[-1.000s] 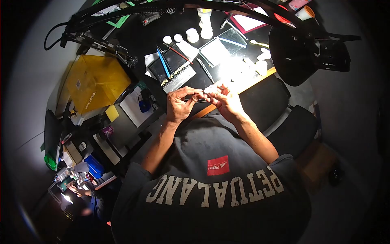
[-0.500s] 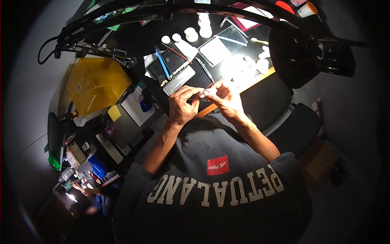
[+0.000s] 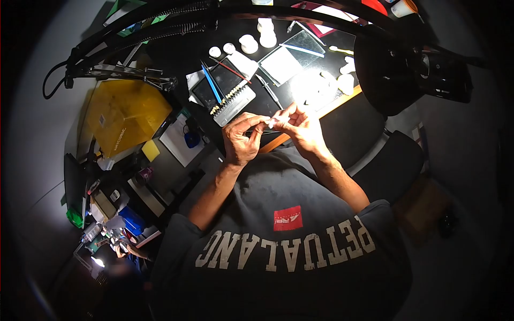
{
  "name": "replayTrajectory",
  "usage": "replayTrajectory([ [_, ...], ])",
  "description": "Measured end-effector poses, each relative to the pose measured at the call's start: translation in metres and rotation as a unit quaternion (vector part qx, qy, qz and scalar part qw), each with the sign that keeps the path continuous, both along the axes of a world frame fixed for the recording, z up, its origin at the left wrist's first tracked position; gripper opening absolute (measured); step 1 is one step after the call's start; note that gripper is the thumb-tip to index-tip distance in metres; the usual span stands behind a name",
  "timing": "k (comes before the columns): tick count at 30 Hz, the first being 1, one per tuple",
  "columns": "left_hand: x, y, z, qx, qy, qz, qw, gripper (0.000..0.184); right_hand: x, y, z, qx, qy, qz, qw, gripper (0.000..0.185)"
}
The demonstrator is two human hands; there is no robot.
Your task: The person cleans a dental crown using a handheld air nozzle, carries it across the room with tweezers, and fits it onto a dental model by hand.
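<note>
A small white piece (image 3: 279, 122), too small to identify, sits between both hands above the front edge of the table. My right hand (image 3: 307, 132) is closed, with thumb and fingers pinching it. My left hand (image 3: 242, 138) is closed too, its fingertips meeting the same piece from the left. Just beyond the hands lie a grey case with a row of small pegs (image 3: 233, 107), a blue tool (image 3: 211, 81), a red thin brush (image 3: 230, 70) and a dark pen-like tool (image 3: 269, 91). Several white lumps sit in strong glare on the right.
Several white jars (image 3: 248, 44) stand farther back, beside a glass plate with a white pad (image 3: 280, 65). A black lamp (image 3: 388, 75) on a jointed arm hangs at the right. A yellow box-shaped cover (image 3: 128, 115) stands left. Another person's hand (image 3: 122, 249) works at the lower left.
Both hands stay together at the white piece, with slight finger shifts. The background moves a little with the camera. The other person's hand at lower left has moved.
</note>
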State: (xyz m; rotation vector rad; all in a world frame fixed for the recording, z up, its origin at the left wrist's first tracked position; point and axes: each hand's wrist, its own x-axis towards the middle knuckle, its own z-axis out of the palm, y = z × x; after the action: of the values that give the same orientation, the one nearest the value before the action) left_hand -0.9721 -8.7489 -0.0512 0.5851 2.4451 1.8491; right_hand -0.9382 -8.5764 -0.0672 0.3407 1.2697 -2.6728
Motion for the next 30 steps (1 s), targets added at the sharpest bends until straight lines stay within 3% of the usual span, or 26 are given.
replayTrajectory([
  [7, 0.006, 0.000, 0.000, 0.102, -0.110, -0.019, 0.989, 0.008, 0.005, -0.003, 0.001, 0.012, -0.002, -0.053, 0.998, 0.018],
  [10, 0.009, 0.006, -0.012, 0.169, -0.102, -0.030, 0.980, 0.011, 0.005, -0.008, -0.001, 0.058, -0.012, -0.094, 0.994, 0.017],
  [13, 0.012, 0.007, -0.019, 0.233, -0.195, -0.024, 0.952, 0.012, 0.006, -0.002, -0.008, 0.196, -0.030, -0.053, 0.979, 0.018],
  [17, 0.014, 0.011, -0.012, 0.236, -0.275, -0.012, 0.932, 0.010, 0.009, -0.006, -0.001, 0.131, -0.031, -0.061, 0.989, 0.021],
  [19, 0.015, 0.010, -0.017, 0.203, -0.262, 0.008, 0.943, 0.010, 0.008, -0.010, 0.003, 0.106, -0.042, -0.074, 0.991, 0.020],
  [22, 0.014, 0.007, -0.017, 0.125, -0.194, 0.033, 0.972, 0.011, 0.011, -0.014, -0.005, 0.166, 0.000, -0.158, 0.973, 0.018],
  [30, 0.006, 0.006, -0.009, -0.046, 0.032, 0.019, 0.998, 0.018, 0.018, -0.011, 0.014, 0.252, 0.002, -0.039, 0.967, 0.016],
])
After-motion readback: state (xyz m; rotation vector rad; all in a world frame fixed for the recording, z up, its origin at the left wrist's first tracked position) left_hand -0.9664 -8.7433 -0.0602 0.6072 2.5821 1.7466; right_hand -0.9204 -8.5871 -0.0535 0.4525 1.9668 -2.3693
